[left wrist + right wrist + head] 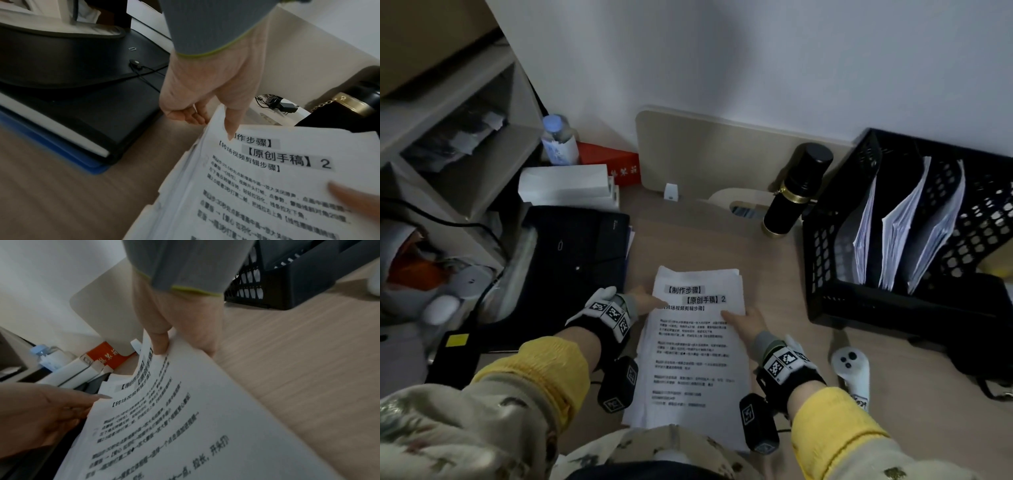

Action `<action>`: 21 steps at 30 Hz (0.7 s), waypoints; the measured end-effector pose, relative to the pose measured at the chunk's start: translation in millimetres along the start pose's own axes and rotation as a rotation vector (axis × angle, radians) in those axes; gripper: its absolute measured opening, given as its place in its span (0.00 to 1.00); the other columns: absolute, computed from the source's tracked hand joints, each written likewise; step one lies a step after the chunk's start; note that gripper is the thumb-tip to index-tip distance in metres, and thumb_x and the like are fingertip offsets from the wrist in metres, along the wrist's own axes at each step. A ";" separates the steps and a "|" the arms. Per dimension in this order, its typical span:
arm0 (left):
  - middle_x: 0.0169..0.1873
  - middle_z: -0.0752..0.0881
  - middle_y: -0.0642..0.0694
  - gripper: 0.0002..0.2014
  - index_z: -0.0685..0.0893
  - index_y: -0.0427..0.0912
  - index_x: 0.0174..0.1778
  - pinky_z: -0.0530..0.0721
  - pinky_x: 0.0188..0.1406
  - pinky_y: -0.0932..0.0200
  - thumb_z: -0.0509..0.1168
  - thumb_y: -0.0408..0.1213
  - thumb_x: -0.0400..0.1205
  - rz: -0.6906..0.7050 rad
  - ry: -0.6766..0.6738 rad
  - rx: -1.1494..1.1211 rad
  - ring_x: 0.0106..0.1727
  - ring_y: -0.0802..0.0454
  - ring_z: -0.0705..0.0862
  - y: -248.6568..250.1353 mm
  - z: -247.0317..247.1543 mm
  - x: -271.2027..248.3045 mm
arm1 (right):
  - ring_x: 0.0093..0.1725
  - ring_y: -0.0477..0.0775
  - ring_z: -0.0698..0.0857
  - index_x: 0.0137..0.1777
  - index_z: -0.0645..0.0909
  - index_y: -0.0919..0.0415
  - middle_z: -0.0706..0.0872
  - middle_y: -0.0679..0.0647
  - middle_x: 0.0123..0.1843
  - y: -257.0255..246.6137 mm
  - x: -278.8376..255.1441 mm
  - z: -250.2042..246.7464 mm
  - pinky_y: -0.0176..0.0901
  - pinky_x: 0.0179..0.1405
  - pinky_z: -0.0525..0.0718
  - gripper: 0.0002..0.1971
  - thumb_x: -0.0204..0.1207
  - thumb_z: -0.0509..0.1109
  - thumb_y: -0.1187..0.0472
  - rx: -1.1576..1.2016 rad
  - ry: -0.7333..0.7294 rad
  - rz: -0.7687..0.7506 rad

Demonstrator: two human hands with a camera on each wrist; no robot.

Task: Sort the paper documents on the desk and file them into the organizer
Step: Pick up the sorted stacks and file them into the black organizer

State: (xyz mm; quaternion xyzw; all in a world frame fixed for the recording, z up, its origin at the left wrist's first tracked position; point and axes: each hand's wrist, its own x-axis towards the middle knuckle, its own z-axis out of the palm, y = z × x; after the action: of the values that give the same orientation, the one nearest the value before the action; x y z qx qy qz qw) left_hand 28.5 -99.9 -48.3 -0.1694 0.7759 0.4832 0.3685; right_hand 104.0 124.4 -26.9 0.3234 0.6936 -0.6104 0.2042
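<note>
Left of the black perforated plastic organizer (pixel 893 301), the loose stack of white printed paper sheets (pixel 693 356) is pinched at its edges by left hand (pixel 645 301) and right hand (pixel 744 323); uneven lower sheets could slip free when lifted.

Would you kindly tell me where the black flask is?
Head view: the black cylindrical flask with gold bands stands at the desk's back right, just left of the black perforated organizer.

Both hands (pixel 645 301) (pixel 744 323) — thumbs pinching
</note>
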 end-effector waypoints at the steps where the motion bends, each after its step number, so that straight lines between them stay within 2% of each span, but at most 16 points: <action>1: 0.69 0.79 0.43 0.28 0.74 0.34 0.72 0.77 0.68 0.47 0.73 0.33 0.77 0.050 -0.037 -0.045 0.69 0.43 0.78 4.3 3.0 -4.7 | 0.50 0.67 0.88 0.62 0.80 0.69 0.88 0.66 0.52 -3.3 -1.6 -2.2 0.65 0.55 0.86 0.15 0.77 0.69 0.65 0.024 0.018 -0.030; 4: 0.62 0.80 0.45 0.21 0.74 0.39 0.69 0.77 0.62 0.50 0.67 0.27 0.80 0.203 -0.124 -0.179 0.64 0.47 0.79 19.2 14.0 -16.0 | 0.52 0.68 0.88 0.58 0.81 0.65 0.88 0.67 0.54 -16.3 -9.6 -10.7 0.67 0.55 0.85 0.12 0.76 0.71 0.64 0.118 0.085 -0.099; 5: 0.62 0.81 0.43 0.20 0.75 0.37 0.69 0.78 0.61 0.49 0.67 0.27 0.80 0.241 -0.115 -0.224 0.62 0.45 0.80 27.3 16.3 -18.9 | 0.52 0.68 0.88 0.57 0.81 0.64 0.88 0.68 0.55 -21.4 -11.9 -14.1 0.67 0.55 0.85 0.12 0.75 0.72 0.64 0.154 0.106 -0.122; 7: 0.65 0.83 0.36 0.22 0.76 0.32 0.69 0.82 0.61 0.42 0.69 0.30 0.79 0.320 -0.048 -0.296 0.61 0.41 0.84 41.9 19.1 -20.0 | 0.51 0.68 0.88 0.57 0.81 0.66 0.88 0.68 0.54 -34.7 -18.8 -20.7 0.66 0.55 0.86 0.12 0.74 0.72 0.64 0.213 0.140 -0.185; 9: 0.63 0.84 0.34 0.25 0.77 0.32 0.68 0.84 0.61 0.39 0.73 0.36 0.76 0.394 0.044 -0.357 0.61 0.38 0.85 56.7 22.4 -23.4 | 0.49 0.67 0.88 0.55 0.81 0.66 0.88 0.66 0.52 -50.1 -28.6 -29.3 0.62 0.54 0.86 0.10 0.74 0.72 0.65 0.258 0.175 -0.262; 11: 0.59 0.86 0.38 0.24 0.78 0.33 0.66 0.86 0.57 0.43 0.74 0.38 0.76 0.493 0.111 -0.407 0.58 0.41 0.86 78.0 25.0 -37.4 | 0.48 0.64 0.88 0.55 0.81 0.65 0.89 0.63 0.49 -64.8 -35.5 -37.7 0.60 0.54 0.87 0.12 0.74 0.73 0.63 0.289 0.219 -0.341; 13: 0.57 0.87 0.40 0.22 0.79 0.37 0.63 0.87 0.54 0.44 0.75 0.37 0.75 0.591 0.117 -0.469 0.55 0.43 0.88 97.8 27.1 -55.9 | 0.46 0.59 0.89 0.55 0.83 0.59 0.90 0.56 0.45 -77.1 -42.5 -45.3 0.59 0.53 0.88 0.12 0.72 0.75 0.59 0.296 0.263 -0.418; 15: 0.53 0.89 0.42 0.18 0.81 0.40 0.59 0.90 0.48 0.49 0.75 0.35 0.75 0.678 0.108 -0.515 0.51 0.46 0.89 111.6 29.6 -69.1 | 0.44 0.56 0.89 0.47 0.85 0.50 0.90 0.51 0.41 -87.5 -50.2 -51.2 0.56 0.51 0.88 0.06 0.71 0.75 0.57 0.302 0.288 -0.482; 18: 0.39 0.91 0.54 0.12 0.84 0.45 0.50 0.88 0.35 0.66 0.74 0.29 0.74 0.751 0.095 -0.565 0.40 0.59 0.90 121.3 37.7 -82.0 | 0.44 0.58 0.88 0.41 0.85 0.49 0.90 0.52 0.40 -96.4 -63.6 -57.2 0.53 0.48 0.88 0.05 0.72 0.75 0.61 0.366 0.279 -0.543; 21: 0.34 0.91 0.57 0.11 0.86 0.46 0.47 0.87 0.34 0.68 0.75 0.29 0.72 0.722 0.058 -0.566 0.38 0.62 0.90 117.5 44.5 -81.5 | 0.47 0.60 0.88 0.45 0.86 0.52 0.90 0.55 0.44 -90.3 -65.7 -59.6 0.55 0.51 0.87 0.06 0.72 0.75 0.64 0.377 0.211 -0.529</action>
State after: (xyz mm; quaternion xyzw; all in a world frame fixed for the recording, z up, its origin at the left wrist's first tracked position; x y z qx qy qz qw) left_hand 28.6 -12.7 73.4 0.0043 0.6326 0.7687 0.0940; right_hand 94.1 165.5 92.3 0.2255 0.6458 -0.7229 -0.0975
